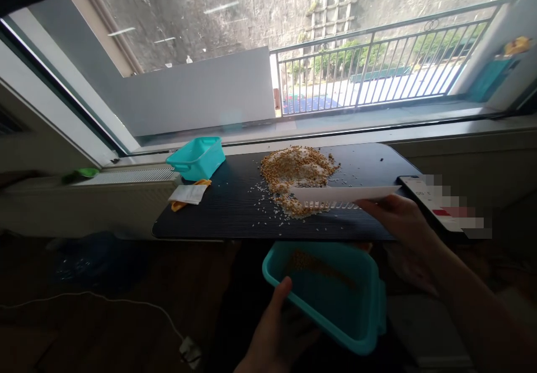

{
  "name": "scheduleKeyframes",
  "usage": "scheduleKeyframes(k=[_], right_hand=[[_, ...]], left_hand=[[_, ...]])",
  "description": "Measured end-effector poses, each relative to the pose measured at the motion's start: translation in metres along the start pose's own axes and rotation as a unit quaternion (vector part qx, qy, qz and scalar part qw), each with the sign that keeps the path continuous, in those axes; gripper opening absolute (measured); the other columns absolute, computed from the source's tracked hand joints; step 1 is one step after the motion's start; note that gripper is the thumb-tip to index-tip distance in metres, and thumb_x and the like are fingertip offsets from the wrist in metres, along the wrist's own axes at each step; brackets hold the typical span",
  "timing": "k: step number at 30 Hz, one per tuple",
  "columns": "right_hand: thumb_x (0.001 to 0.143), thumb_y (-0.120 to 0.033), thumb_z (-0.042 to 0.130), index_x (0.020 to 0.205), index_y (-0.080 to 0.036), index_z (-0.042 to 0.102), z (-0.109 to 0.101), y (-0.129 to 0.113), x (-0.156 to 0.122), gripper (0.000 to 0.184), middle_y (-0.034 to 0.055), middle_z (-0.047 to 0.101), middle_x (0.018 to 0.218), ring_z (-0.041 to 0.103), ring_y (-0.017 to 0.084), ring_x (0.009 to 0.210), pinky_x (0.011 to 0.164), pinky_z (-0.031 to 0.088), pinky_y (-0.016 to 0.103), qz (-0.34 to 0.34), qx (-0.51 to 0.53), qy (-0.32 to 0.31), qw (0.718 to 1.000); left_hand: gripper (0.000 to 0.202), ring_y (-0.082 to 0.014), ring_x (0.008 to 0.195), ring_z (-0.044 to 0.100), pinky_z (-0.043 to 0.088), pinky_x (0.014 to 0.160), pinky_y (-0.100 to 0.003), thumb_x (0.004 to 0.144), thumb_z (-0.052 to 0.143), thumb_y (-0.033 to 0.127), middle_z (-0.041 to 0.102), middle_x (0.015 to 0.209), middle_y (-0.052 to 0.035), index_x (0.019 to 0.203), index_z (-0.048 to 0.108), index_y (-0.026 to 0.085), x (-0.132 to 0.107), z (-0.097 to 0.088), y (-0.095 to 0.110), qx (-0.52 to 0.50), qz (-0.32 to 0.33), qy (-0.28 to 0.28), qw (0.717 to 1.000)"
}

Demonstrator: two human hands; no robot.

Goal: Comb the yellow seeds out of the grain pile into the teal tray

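Note:
My right hand [392,213] pinches one end of a stiff white card [335,194], held nearly level over the near edge of a grain pile [296,169]. The pile mixes yellow-brown kernels or beans with white rice, and loose grains lie around its front. Below the table's front edge, my left hand [272,322] grips a teal plastic bin [327,306], thumb over the rim and fingers underneath, mostly in shadow. Some of the yellow-brown grains [310,264] rest along the far side inside this tilted bin.
A second teal bin [203,157] stands at the left of the dark table [226,211], behind a white packet on an orange cloth [188,195]. A phone [432,202] lies at the right end. Behind are a window and railing [369,71]; a white cable [126,300] crosses the floor.

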State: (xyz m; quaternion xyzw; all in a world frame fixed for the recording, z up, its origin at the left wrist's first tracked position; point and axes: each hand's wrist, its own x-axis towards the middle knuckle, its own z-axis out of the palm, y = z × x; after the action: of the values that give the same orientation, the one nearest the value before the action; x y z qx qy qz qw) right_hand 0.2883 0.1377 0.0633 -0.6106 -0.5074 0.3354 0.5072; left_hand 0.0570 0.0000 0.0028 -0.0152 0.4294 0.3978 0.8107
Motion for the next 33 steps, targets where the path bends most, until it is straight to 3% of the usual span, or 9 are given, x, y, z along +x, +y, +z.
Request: scheduleKeyframes(k=[11,24,33], right_hand=[[0.056,-0.041,0.074,0.069,-0.017,0.070,-0.006,-0.019,-0.016,0.028,0.0023,0.066,0.061,0.056,0.016,0.058,0.055,0.042,0.029,-0.009,-0.045,0.003,0.999],[0.052,-0.040,0.077,0.073,-0.018,0.071,-0.013,-0.018,-0.020,0.031,0.0035,0.070,0.069,0.060,0.019,0.068,0.063,0.047,0.031,0.012,0.000,-0.007,1.000],[0.047,-0.044,0.080,0.073,-0.018,0.072,-0.017,-0.016,-0.028,0.037,0.0042,0.070,0.070,0.061,0.019,0.064,0.060,0.049,0.032,0.037,0.032,-0.029,0.998]], left_hand=[[0.067,-0.0309,0.106,0.059,0.044,0.092,-0.043,0.076,0.055,0.054,0.057,0.122,-0.0184,0.127,0.043,0.013,0.002,-0.001,0.001,0.018,0.016,0.001,1.000],[0.068,-0.0324,0.106,0.059,0.046,0.089,-0.044,0.074,0.058,0.053,0.057,0.121,-0.0182,0.127,0.044,0.013,0.004,-0.003,-0.001,0.009,0.021,0.015,1.000],[0.066,-0.0291,0.102,0.061,0.046,0.088,-0.041,0.076,0.056,0.053,0.057,0.121,-0.0192,0.127,0.044,0.012,-0.004,0.005,0.000,0.024,0.026,0.008,0.999]])
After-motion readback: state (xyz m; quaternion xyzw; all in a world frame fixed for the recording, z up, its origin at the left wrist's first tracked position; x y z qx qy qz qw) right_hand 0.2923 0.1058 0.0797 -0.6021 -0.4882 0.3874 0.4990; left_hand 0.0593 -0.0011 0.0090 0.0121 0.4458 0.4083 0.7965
